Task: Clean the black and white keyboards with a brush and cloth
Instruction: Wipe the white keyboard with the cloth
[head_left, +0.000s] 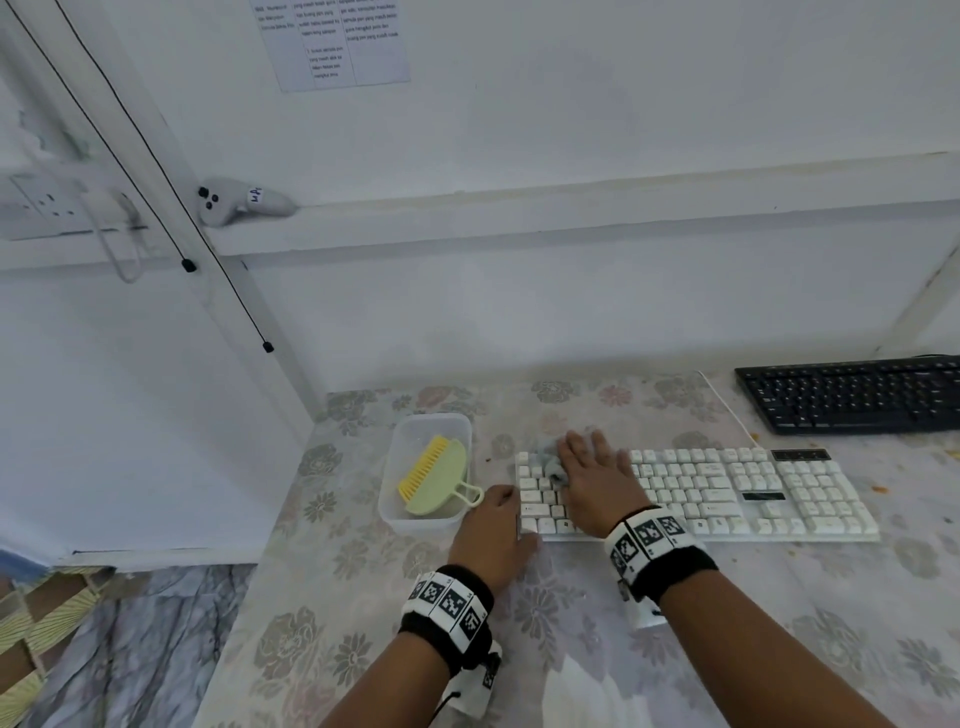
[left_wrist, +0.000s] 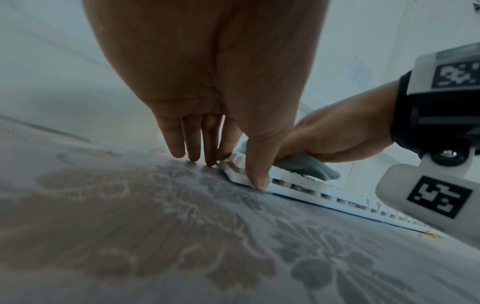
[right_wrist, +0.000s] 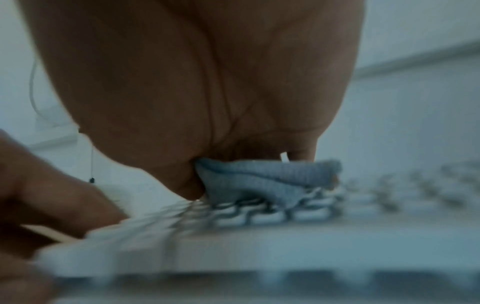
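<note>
The white keyboard (head_left: 727, 493) lies across the flowered table (head_left: 363, 597). My right hand (head_left: 592, 467) lies flat, fingers spread, on a grey cloth (head_left: 553, 457) and presses it onto the keyboard's left keys. The right wrist view shows that cloth (right_wrist: 259, 181) bunched under the palm (right_wrist: 207, 82) on the blurred keys (right_wrist: 259, 216). My left hand (head_left: 493, 519) sits at the keyboard's front left corner. Its straight fingers (left_wrist: 192, 144) touch the table beside the keyboard (left_wrist: 298, 183), and its thumb (left_wrist: 259, 174) rests against the front edge. The black keyboard (head_left: 852, 397) lies at the far right.
A green brush with yellow bristles (head_left: 434, 475) lies in a clear plastic container (head_left: 395, 457) just left of the white keyboard. The keyboard's white cable (head_left: 727, 410) runs back toward the wall. The table's left edge drops to the floor. A controller (head_left: 234, 200) sits on the wall ledge.
</note>
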